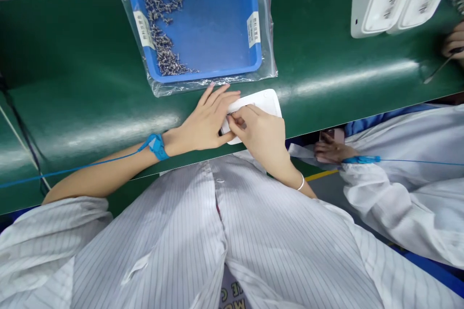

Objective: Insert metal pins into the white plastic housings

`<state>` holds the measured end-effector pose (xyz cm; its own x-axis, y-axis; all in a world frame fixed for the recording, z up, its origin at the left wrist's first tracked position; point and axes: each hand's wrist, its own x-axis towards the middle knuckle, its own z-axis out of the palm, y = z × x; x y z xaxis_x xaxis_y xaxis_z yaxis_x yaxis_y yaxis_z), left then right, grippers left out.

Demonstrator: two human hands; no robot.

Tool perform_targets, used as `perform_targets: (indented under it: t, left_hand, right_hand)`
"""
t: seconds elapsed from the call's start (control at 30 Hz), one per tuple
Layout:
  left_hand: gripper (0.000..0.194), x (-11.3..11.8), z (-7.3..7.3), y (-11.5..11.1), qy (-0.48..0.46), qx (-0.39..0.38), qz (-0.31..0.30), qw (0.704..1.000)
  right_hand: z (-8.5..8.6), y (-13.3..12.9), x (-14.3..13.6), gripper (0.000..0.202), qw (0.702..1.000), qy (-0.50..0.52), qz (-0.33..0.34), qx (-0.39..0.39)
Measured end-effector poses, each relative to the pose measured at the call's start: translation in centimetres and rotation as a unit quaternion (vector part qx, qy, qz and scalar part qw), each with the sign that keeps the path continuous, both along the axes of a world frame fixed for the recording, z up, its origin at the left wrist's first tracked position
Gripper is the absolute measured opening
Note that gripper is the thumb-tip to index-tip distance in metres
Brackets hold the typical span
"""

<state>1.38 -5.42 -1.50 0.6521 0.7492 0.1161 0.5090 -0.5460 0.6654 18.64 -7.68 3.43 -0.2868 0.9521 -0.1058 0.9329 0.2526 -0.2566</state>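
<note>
A white plastic housing [268,101] with rounded corners lies flat on the green bench near its front edge, partly covered by both hands. My left hand [208,120] rests over its left end, fingers stretched out and thumb along the near side. On top of the housing, my right hand [259,130] is closed in a pinch at the left end, close to the left fingers. Whatever the pinch holds is hidden or too small to make out. Beyond the hands stands a blue tray [217,77] with many small metal screws [165,50] heaped along its left side.
Under the tray lies a clear plastic bag [268,58]. Two white devices [380,5] stand at the back right. A co-worker's hand [455,46] holds a thin tool at the right edge; another hand [331,147] holds a pink phone. A blue wrist-strap cord [90,161] runs left.
</note>
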Motion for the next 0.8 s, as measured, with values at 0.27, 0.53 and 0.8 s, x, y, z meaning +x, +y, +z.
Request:
perform_targets:
  t: [0.27, 0.53, 0.8]
  left_hand:
    - [0.066, 0.1, -0.1, -0.1, -0.021, -0.007, 0.004, 1.000]
    - [0.068, 0.2, 0.1, -0.2, -0.019, -0.018, 0.002, 1.000]
    - [0.063, 0.1, 0.2, -0.2, -0.019, -0.020, 0.001, 1.000]
  right_hand:
    - [-1.0, -1.1, 0.2, 0.033, 0.998, -0.009, 0.027, 0.064]
    - [-1.5, -1.6, 0.6, 0.024, 0.990, -0.002, 0.056, 0.128]
    - [0.0, -0.7, -0.1, 0.027, 0.997, -0.049, 0.054, 0.015]
